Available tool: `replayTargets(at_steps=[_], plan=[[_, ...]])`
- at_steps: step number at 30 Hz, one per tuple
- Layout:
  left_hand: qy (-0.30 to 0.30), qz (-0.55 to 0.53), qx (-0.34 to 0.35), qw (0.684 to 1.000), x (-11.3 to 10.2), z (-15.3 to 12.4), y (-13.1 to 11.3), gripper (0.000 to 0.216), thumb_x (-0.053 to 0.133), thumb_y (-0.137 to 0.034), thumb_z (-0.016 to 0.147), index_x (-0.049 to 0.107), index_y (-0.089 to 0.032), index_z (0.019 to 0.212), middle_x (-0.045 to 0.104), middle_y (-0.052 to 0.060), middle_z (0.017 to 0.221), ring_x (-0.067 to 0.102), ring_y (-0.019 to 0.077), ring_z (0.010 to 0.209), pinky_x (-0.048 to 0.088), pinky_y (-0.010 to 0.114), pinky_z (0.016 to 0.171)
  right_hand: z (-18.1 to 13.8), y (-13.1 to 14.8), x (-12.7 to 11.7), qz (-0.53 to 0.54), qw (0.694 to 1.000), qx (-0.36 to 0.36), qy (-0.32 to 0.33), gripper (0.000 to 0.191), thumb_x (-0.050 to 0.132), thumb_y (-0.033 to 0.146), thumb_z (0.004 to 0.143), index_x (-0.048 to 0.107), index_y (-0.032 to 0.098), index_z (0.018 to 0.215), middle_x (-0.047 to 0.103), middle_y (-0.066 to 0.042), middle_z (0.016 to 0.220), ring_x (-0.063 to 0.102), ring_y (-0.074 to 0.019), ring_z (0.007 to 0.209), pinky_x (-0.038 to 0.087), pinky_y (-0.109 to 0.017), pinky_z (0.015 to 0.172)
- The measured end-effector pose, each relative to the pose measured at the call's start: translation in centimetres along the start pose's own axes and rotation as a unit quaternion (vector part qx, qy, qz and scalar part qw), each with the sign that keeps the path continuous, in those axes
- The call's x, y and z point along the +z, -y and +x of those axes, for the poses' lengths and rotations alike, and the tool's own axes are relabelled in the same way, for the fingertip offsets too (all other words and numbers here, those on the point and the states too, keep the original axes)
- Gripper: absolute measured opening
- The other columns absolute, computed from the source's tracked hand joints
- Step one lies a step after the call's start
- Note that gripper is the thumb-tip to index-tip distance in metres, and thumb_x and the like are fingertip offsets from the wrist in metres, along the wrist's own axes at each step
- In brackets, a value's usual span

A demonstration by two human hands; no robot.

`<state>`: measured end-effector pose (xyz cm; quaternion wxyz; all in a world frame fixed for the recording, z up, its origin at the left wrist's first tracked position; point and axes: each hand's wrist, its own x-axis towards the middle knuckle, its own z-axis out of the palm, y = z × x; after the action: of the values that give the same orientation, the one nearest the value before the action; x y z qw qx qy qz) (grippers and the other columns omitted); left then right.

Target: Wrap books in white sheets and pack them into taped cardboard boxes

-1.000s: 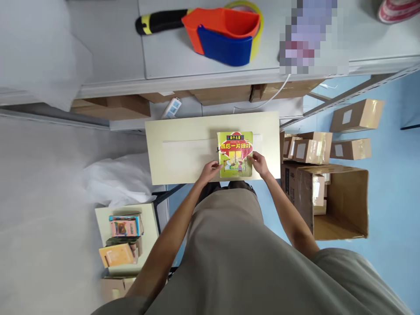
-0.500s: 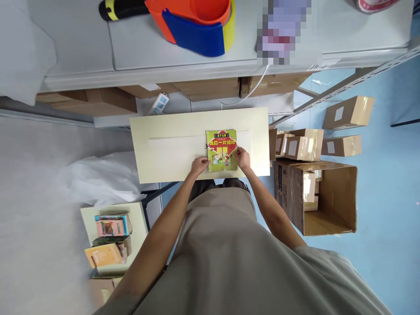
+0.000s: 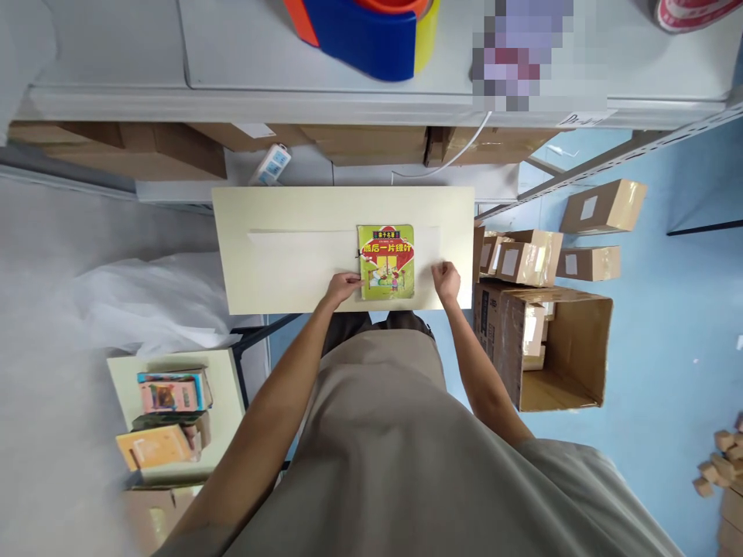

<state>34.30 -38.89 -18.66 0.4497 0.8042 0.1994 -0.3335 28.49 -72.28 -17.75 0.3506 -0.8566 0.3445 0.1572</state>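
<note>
A green and red picture book [image 3: 386,261] lies flat on a pale sheet [image 3: 302,255] spread over a small cream table [image 3: 244,209]. My left hand [image 3: 344,286] rests with curled fingers on the book's lower left corner. My right hand [image 3: 446,278] is off the book, to its right, with fingers curled at the right end of the sheet; whether it pinches the sheet is unclear.
An open cardboard box [image 3: 572,352] and small taped boxes [image 3: 604,205] stand on the blue floor at right. A stack of books [image 3: 168,418] sits on a low stool at lower left. A tape dispenser [image 3: 363,27] lies on the grey shelf above.
My right hand has let go of the book's right edge and moved right to the sheet's end. The left hand stays at the book's corner.
</note>
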Motion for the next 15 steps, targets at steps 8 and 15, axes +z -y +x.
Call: replayTargets(at_steps=[8,15], plan=[[0.013,-0.027,0.002,1.0,-1.0,0.2,0.7,0.053,0.102,-0.06,0.053,0.084,-0.018,0.079,0.081,0.008,0.08,0.073,0.0272,0.084,0.058,0.037,0.081,-2.6,0.6,-0.1,-0.003,1.0,0.004,0.009,0.023,0.055,0.042,0.107,0.064,0.024,0.097,0.079,-0.013,0.099,0.073,-0.0289,0.089,0.052,-0.034,0.081],[0.01,-0.051,0.0,0.999,-1.1,0.2,2.1,0.045,0.098,-0.053,0.061,0.085,-0.018,0.085,0.081,0.007,0.085,0.073,0.025,0.086,0.057,0.035,0.085,-6.1,4.1,1.0,0.016,0.996,-0.088,0.022,0.025,0.052,0.043,0.111,0.066,0.024,0.104,0.08,-0.01,0.102,0.075,-0.0252,0.093,0.053,-0.032,0.084]])
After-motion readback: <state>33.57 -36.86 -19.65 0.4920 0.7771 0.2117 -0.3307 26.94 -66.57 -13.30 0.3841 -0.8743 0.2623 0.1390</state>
